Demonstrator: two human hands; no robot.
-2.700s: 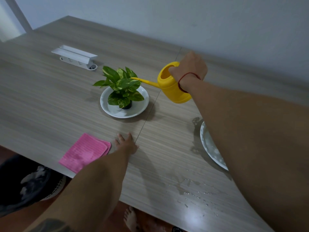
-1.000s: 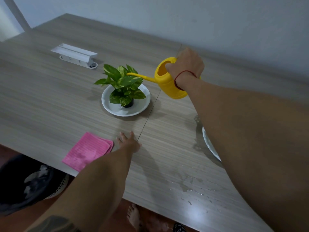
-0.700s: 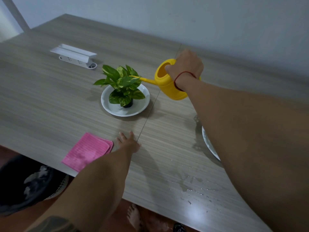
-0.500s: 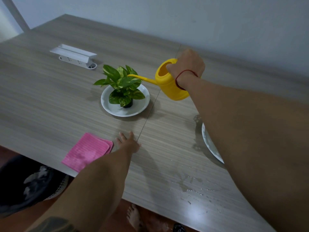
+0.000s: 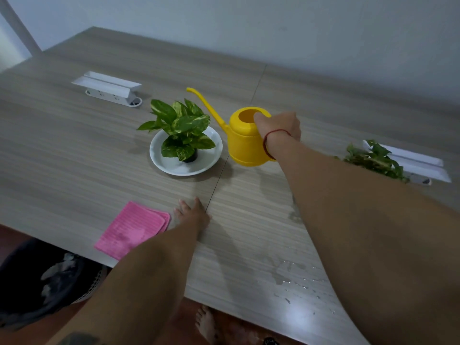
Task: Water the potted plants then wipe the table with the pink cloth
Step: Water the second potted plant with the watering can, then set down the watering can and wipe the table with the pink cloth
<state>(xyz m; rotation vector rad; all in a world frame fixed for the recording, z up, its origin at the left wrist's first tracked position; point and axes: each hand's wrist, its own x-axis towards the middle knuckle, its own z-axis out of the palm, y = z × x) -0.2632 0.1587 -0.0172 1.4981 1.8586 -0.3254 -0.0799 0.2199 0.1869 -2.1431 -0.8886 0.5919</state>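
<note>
A yellow watering can (image 5: 245, 143) stands upright on the wooden table (image 5: 74, 150), its spout pointing up and left. My right hand (image 5: 280, 125) grips its handle at the back. Left of the can, a small potted plant (image 5: 180, 128) sits in a white dish (image 5: 159, 158). A second plant (image 5: 375, 159) shows at the right, half hidden behind my right forearm. The pink cloth (image 5: 133, 229) lies folded near the table's front edge. My left hand (image 5: 193, 215) rests flat on the table beside the cloth, fingers spread.
Spilled water (image 5: 293, 277) glistens on the table near the front edge. A white power strip (image 5: 109, 89) lies at the back left, and another white one (image 5: 418, 163) at the right. A dark basket (image 5: 42, 282) stands on the floor below the table's edge.
The watering can, tilted over the left plant before, now stands upright on the table to the plant's right. My left hand has stayed where it was. The second plant has come into view.
</note>
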